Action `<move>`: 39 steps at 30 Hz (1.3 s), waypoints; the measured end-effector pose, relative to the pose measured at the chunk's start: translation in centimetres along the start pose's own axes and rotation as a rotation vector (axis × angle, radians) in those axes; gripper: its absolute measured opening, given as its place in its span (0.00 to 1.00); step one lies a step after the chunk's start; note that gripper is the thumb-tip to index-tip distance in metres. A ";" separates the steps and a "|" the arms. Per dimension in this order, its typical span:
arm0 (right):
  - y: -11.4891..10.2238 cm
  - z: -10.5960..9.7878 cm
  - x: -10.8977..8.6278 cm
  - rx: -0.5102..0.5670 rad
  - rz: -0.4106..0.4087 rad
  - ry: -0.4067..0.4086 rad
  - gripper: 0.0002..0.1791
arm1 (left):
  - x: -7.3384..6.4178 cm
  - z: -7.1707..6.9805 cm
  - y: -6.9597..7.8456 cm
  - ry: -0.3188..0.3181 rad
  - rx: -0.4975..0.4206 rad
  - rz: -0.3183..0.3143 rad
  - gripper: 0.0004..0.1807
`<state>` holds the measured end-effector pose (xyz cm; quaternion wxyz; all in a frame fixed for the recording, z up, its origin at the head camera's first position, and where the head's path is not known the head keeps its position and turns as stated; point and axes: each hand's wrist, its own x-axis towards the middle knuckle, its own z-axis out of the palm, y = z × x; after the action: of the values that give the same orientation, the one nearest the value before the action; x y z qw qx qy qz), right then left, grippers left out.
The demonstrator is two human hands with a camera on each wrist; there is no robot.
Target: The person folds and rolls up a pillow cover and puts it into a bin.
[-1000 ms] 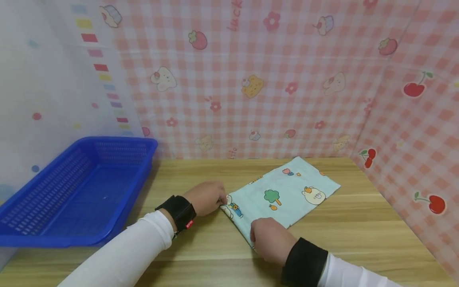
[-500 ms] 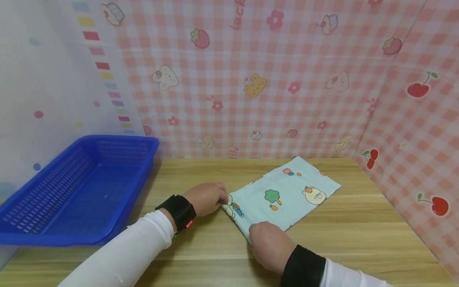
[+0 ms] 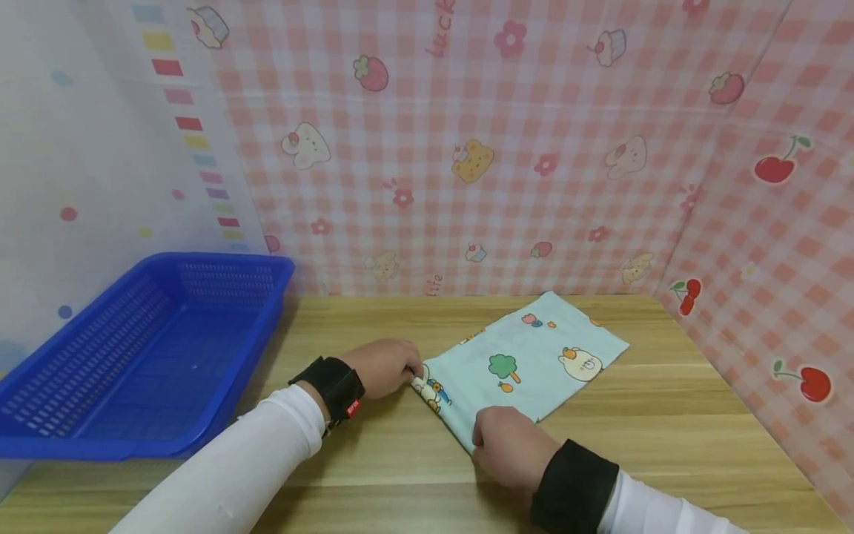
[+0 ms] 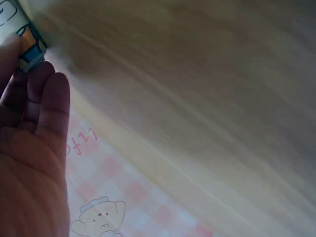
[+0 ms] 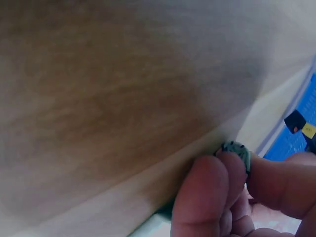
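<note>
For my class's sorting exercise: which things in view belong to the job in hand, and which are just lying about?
In the job:
printed cloth
left hand and right hand, gripping its edge

Seemingly lying about:
blue basket, untouched
checked backdrop

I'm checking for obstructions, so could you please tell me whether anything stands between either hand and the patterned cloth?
Nothing visible does: the left hand and right hand each pinch the patterned cloth directly. The blue basket stands off to the left, not between them.

back wall (image 3: pixel 427 111): pink gingham | left wall (image 3: pixel 93 156): white, dotted | right wall (image 3: pixel 767 237): cherry-print gingham | tabletop (image 3: pixel 667 445): wood-grain
</note>
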<state>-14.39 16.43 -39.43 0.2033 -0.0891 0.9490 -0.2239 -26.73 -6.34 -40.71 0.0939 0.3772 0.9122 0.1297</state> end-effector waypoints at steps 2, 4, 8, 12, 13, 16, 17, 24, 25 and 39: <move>0.3 -0.3 0.1 0.030 0.016 -0.005 0.06 | 0.3 -0.1 0.0 -0.017 -0.049 -0.053 0.09; 0.5 -0.7 0.1 0.073 0.045 -0.023 0.07 | 0.7 -0.2 0.1 -0.030 -0.089 -0.106 0.09; 0.9 -1.3 0.4 0.115 0.092 -0.060 0.10 | 1.2 -0.7 0.8 -0.042 -0.085 -0.156 0.10; 1.4 -1.8 0.7 0.111 0.116 -0.093 0.10 | 1.5 -1.0 1.5 -0.031 -0.065 -0.166 0.10; 1.5 -1.9 0.7 0.114 0.120 -0.100 0.10 | 1.6 -1.0 1.6 -0.023 -0.067 -0.169 0.11; 1.6 -2.1 0.8 0.115 0.132 -0.115 0.11 | 1.6 -0.9 1.9 0.005 -0.072 -0.165 0.13; 1.6 -2.2 0.8 0.117 0.136 -0.117 0.11 | 1.6 -0.8 1.9 0.015 -0.068 -0.159 0.13; 0.6 -1.0 0.3 0.031 0.037 0.019 0.09 | 0.7 -0.4 1.7 0.038 -0.005 -0.092 0.08; 0.4 -0.7 0.2 -0.015 0.006 0.051 0.09 | 0.6 -0.4 1.7 0.032 0.006 -0.079 0.08; -1.0 0.9 -1.1 -0.266 -0.100 0.086 0.07 | -0.1 -0.1 1.5 0.035 0.080 -0.011 0.09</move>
<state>-12.92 15.48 -39.31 0.1372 -0.1529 0.9725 -0.1096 -25.68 -5.40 -40.16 0.0633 0.3735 0.9201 0.0991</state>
